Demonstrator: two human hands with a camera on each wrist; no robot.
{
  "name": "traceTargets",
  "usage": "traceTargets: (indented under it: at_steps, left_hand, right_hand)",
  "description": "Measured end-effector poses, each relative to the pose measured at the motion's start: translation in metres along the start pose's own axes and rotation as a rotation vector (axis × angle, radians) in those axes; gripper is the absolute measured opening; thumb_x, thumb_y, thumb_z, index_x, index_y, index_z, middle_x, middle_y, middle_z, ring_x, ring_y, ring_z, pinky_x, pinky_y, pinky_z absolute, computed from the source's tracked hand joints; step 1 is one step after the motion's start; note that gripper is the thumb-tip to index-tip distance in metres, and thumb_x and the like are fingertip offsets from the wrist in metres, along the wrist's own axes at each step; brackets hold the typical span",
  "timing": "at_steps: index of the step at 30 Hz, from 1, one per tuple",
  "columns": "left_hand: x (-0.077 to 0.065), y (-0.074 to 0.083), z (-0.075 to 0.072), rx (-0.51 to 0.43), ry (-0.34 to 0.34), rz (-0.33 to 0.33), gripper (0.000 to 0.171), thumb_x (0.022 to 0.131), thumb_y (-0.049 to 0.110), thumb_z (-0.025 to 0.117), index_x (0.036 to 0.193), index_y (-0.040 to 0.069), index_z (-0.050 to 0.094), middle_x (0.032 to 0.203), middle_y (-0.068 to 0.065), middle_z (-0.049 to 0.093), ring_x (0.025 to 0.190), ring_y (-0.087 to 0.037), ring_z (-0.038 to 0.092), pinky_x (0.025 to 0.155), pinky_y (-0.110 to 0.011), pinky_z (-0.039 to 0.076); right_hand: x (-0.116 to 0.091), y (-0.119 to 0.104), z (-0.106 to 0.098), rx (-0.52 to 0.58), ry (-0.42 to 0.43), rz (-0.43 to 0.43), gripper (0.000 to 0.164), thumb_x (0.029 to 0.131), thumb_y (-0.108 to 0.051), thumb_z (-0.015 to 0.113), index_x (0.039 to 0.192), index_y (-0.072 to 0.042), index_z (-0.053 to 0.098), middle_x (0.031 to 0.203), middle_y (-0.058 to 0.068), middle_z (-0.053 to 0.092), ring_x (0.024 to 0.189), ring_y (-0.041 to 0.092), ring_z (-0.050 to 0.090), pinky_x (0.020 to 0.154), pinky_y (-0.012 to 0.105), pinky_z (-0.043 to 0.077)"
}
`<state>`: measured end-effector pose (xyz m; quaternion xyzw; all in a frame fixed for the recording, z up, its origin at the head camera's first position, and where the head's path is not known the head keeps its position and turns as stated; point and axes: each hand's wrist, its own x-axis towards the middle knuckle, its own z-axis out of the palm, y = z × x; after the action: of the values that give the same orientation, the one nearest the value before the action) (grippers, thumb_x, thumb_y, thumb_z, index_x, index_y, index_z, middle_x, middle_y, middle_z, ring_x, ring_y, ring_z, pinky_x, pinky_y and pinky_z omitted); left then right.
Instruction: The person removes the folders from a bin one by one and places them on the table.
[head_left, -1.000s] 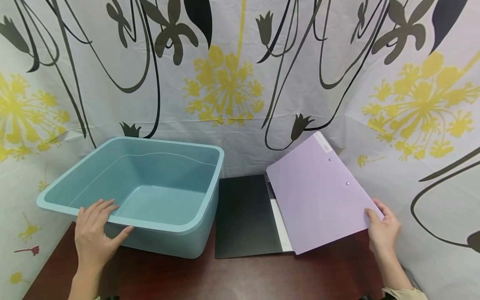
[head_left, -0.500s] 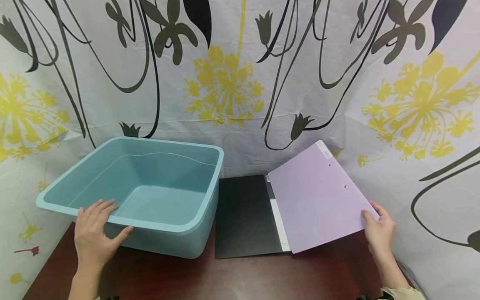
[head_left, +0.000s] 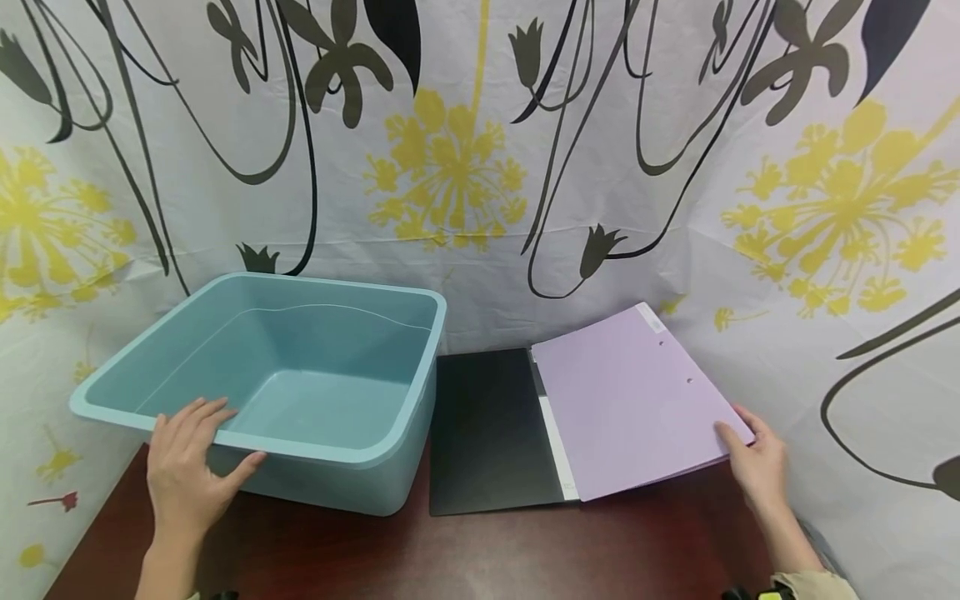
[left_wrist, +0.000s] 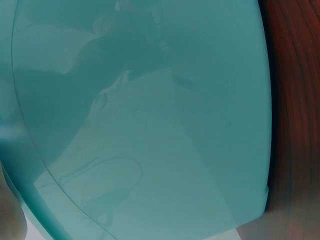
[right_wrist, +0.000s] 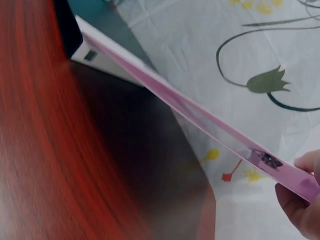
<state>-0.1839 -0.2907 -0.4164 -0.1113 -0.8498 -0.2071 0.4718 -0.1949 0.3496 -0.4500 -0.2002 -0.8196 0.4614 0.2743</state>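
My right hand [head_left: 761,458] pinches the lower right corner of a lilac folder [head_left: 630,404] between thumb and fingers. The lilac folder is tilted, its left edge low along the spine of an open black folder [head_left: 487,433] and its right side raised. In the right wrist view the lilac folder [right_wrist: 200,120] appears edge-on, with a dark clip between its covers, above the black folder's right cover [right_wrist: 145,150]. My left hand [head_left: 183,471] rests on the front rim of a blue-green plastic basin [head_left: 330,454], fingers over the rim and thumb spread along the outside.
The basin stands left of the black folder on a dark red-brown wooden table [head_left: 480,558]. A white cloth [head_left: 465,292] with grey and yellow flower prints hangs behind and along both sides.
The lilac folder's raised right side has come down and slightly left with my right hand, lying flatter over the black folder. My left hand stays on the basin's rim.
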Motion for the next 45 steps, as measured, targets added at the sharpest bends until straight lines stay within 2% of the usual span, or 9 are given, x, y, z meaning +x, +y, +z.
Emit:
traceTargets:
  at_steps: [4, 8, 11, 15, 23, 27, 34, 39, 45]
  left_hand:
    - [0.000, 0.000, -0.001, 0.003, -0.004, -0.003, 0.088, 0.069, 0.078, 0.046, 0.096, -0.004, 0.063, 0.102, -0.025, 0.060, 0.110, -0.040, 0.047, 0.105, -0.057, 0.015]
    - [0.000, 0.000, -0.001, 0.003, -0.005, -0.002, 0.088, 0.070, 0.078, 0.046, 0.096, -0.004, 0.063, 0.102, -0.025, 0.060, 0.111, -0.039, 0.047, 0.104, -0.057, 0.015]
    - [0.000, 0.000, -0.001, 0.003, -0.006, -0.002, 0.088, 0.070, 0.078, 0.045, 0.096, -0.004, 0.063, 0.102, -0.026, 0.060, 0.111, -0.039, 0.047, 0.104, -0.057, 0.015]
    - [0.000, 0.001, -0.001, 0.000, -0.008, -0.002, 0.087, 0.070, 0.078, 0.045, 0.096, -0.004, 0.063, 0.102, -0.026, 0.060, 0.111, -0.040, 0.047, 0.105, -0.056, 0.015]
    - [0.000, 0.000, -0.001, -0.008, 0.002, 0.003, 0.087, 0.069, 0.078, 0.046, 0.096, -0.003, 0.063, 0.102, -0.025, 0.060, 0.111, -0.040, 0.047, 0.105, -0.057, 0.015]
    - [0.000, 0.000, -0.001, -0.009, 0.002, 0.003, 0.087, 0.070, 0.077, 0.046, 0.096, -0.003, 0.063, 0.102, -0.025, 0.060, 0.111, -0.039, 0.047, 0.105, -0.056, 0.015]
    - [0.000, -0.001, -0.001, -0.009, 0.001, 0.004, 0.086, 0.070, 0.077, 0.046, 0.096, -0.004, 0.063, 0.102, -0.025, 0.060, 0.111, -0.039, 0.047, 0.105, -0.056, 0.015]
    - [0.000, -0.001, -0.001, -0.009, 0.006, 0.008, 0.086, 0.070, 0.076, 0.047, 0.096, -0.004, 0.063, 0.102, -0.025, 0.060, 0.112, -0.038, 0.047, 0.105, -0.056, 0.016]
    - [-0.001, -0.001, -0.001, -0.005, -0.004, 0.003, 0.086, 0.070, 0.077, 0.047, 0.096, -0.003, 0.063, 0.103, -0.025, 0.060, 0.112, -0.039, 0.047, 0.105, -0.056, 0.015]
  right_hand:
    - [0.003, 0.008, -0.002, -0.062, -0.007, -0.061, 0.044, 0.080, -0.012, 0.066, 0.120, 0.004, 0.056, 0.107, 0.009, 0.061, 0.061, -0.009, 0.046, 0.056, 0.008, 0.037]
    - [0.005, 0.015, -0.006, -0.107, -0.060, -0.129, 0.049, 0.077, -0.011, 0.070, 0.119, 0.008, 0.054, 0.109, 0.022, 0.058, 0.053, -0.007, 0.042, 0.053, 0.008, 0.035]
    - [0.007, 0.018, -0.007, -0.092, -0.089, -0.153, 0.050, 0.075, -0.010, 0.071, 0.118, 0.009, 0.054, 0.100, -0.001, 0.063, 0.059, -0.011, 0.044, 0.056, 0.006, 0.036]
    - [0.007, 0.022, -0.009, -0.059, -0.104, -0.160, 0.050, 0.075, -0.011, 0.072, 0.117, 0.009, 0.054, 0.087, -0.033, 0.047, 0.067, -0.016, 0.045, 0.059, 0.006, 0.037]
    - [0.006, 0.029, -0.009, -0.075, -0.095, -0.137, 0.048, 0.074, -0.012, 0.073, 0.115, 0.007, 0.056, 0.085, -0.033, 0.043, 0.062, -0.010, 0.044, 0.054, 0.010, 0.037]
    - [0.006, 0.032, -0.008, -0.096, -0.089, -0.141, 0.048, 0.074, -0.012, 0.074, 0.114, 0.008, 0.057, 0.088, -0.023, 0.048, 0.069, -0.010, 0.042, 0.057, 0.010, 0.036]
    - [0.005, 0.037, -0.005, -0.137, -0.075, -0.131, 0.046, 0.074, -0.010, 0.073, 0.113, 0.008, 0.057, 0.102, 0.018, 0.054, 0.076, -0.007, 0.037, 0.062, 0.015, 0.032]
    - [0.005, 0.039, -0.005, -0.156, -0.089, -0.116, 0.048, 0.075, -0.013, 0.072, 0.115, 0.008, 0.057, 0.106, 0.023, 0.054, 0.072, -0.003, 0.038, 0.057, 0.014, 0.033]
    - [0.007, 0.044, -0.004, -0.170, -0.114, -0.114, 0.048, 0.077, -0.011, 0.070, 0.117, 0.011, 0.054, 0.110, 0.028, 0.053, 0.093, 0.026, 0.045, 0.069, 0.019, 0.032]
